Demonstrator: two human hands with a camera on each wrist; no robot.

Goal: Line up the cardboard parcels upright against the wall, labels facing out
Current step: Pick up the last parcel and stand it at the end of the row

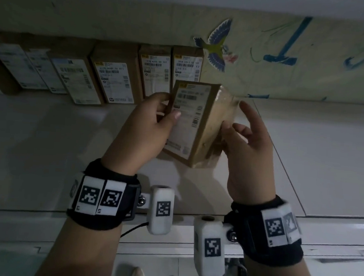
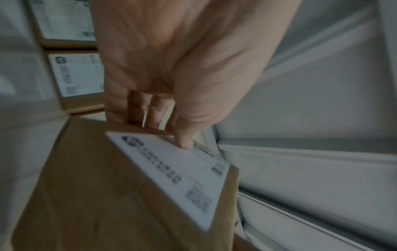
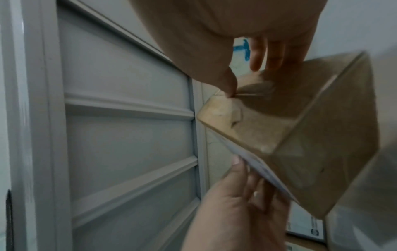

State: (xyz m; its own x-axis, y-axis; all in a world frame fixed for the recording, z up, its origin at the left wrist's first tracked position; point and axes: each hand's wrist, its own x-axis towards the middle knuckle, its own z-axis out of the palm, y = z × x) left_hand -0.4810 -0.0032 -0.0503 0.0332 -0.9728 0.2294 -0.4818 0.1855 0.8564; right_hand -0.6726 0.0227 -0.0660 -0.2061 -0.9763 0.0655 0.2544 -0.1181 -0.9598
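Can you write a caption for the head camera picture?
Both hands, left and right, hold a labelled parcel before the row of parcels at the wall.

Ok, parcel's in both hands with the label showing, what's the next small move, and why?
Probably carry the held parcel forward and stand it just right of the last upright parcel in the row. Its label already faces out, left hand and right hand grip its sides, and the wall there is free.

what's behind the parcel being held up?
Behind the held parcel stand the lined-up parcels against the wall, labels out. It covers the lower part of the rightmost one and the floor past it. Left hand and right hand grip it.
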